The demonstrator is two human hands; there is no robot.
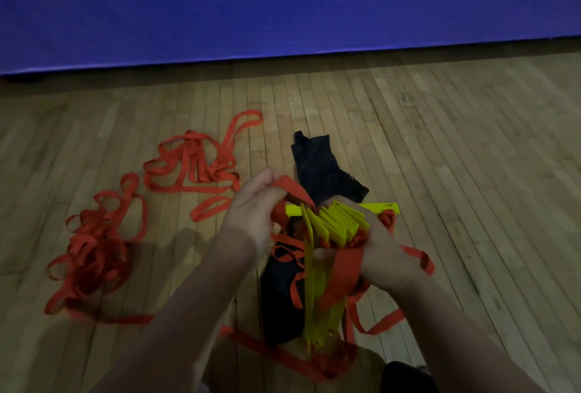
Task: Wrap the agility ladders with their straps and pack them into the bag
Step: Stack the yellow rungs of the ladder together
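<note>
A stack of yellow ladder rungs (336, 226) stands bunched in front of me, gripped by my right hand (386, 254), thumb across the near side. An orange strap (342, 270) runs over the bundle under that thumb. My left hand (254, 207) pinches another stretch of orange strap (294, 189) above the rungs' left end. One yellow rung (380, 206) lies crosswise behind the stack. The black bag (320, 166) lies on the floor beyond and beneath the bundle.
Loose orange strap (191, 166) lies tangled on the wooden floor (456, 141) to the left, in a second heap (91, 251) nearer me. A blue banner (283, 15) stands along the far floor edge. More strap trails around my knees.
</note>
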